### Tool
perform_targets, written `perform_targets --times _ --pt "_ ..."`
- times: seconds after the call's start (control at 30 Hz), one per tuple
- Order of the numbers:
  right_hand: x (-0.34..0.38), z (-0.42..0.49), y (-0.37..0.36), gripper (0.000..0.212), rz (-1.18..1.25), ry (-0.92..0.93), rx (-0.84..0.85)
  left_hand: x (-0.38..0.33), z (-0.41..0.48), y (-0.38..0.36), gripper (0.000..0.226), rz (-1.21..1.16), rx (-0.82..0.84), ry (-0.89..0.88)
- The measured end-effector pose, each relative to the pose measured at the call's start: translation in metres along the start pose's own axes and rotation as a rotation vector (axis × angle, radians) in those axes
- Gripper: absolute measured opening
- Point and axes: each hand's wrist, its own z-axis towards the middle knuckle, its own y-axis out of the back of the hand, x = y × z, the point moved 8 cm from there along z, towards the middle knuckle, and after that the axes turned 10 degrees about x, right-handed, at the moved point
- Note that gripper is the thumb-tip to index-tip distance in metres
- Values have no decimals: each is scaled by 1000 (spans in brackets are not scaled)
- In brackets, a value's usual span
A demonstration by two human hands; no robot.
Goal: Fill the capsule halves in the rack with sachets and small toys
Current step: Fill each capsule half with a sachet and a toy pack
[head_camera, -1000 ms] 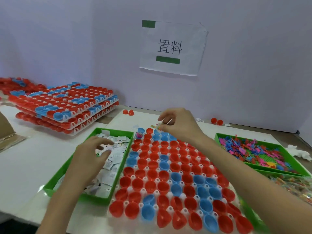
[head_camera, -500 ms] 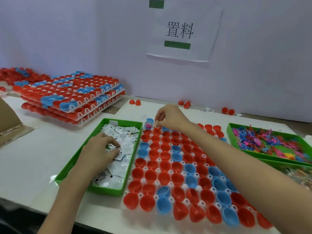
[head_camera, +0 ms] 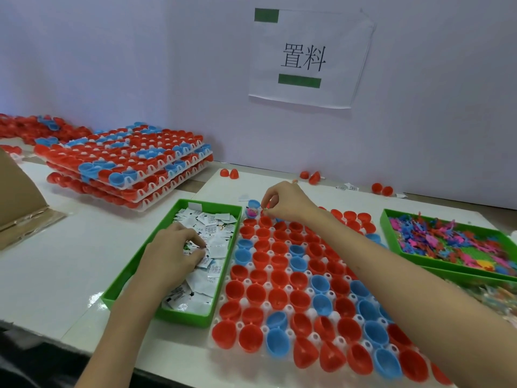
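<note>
since a second ago the left hand [head_camera: 170, 256] has slid from the rim of the green tray [head_camera: 184, 317] into the sachets [head_camera: 216, 243] and curls on some, while the right hand [head_camera: 288, 204], pinching a small pale piece [head_camera: 265, 210], has edged left along the far row of capsule halves [head_camera: 258, 292] in the rack [head_camera: 269, 268].

Glossy plastic capsule halves [head_camera: 279, 298], paper sachets [head_camera: 215, 247]
</note>
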Motion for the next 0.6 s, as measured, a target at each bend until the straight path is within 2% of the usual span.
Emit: perform_targets --times 0.1,0.23,0.3,0.4,0.5,0.53,0.6 --pt "-3 -5 10 22 82 15 22 0 0 1 8 -9 -14 -6" --pt "-28 -35 62 9 167 16 -173 -2 0 4 16 -2 -44 -15" --pt "-59 -62 84 8 157 -32 -215 -3 0 5 19 20 -54 -22" --pt "-130 -114 103 12 71 -220 -210 -5 0 5 21 65 -64 -33" --pt "-206 -171 109 4 -75 -520 -157 -6 1 4 20 88 -72 -36" --pt "-224 -186 106 10 -97 -585 -126 -6 2 4 20 77 -82 -40" --pt "-241 -209 103 9 -113 -609 -153 -5 1 7 20 14 -141 -47"
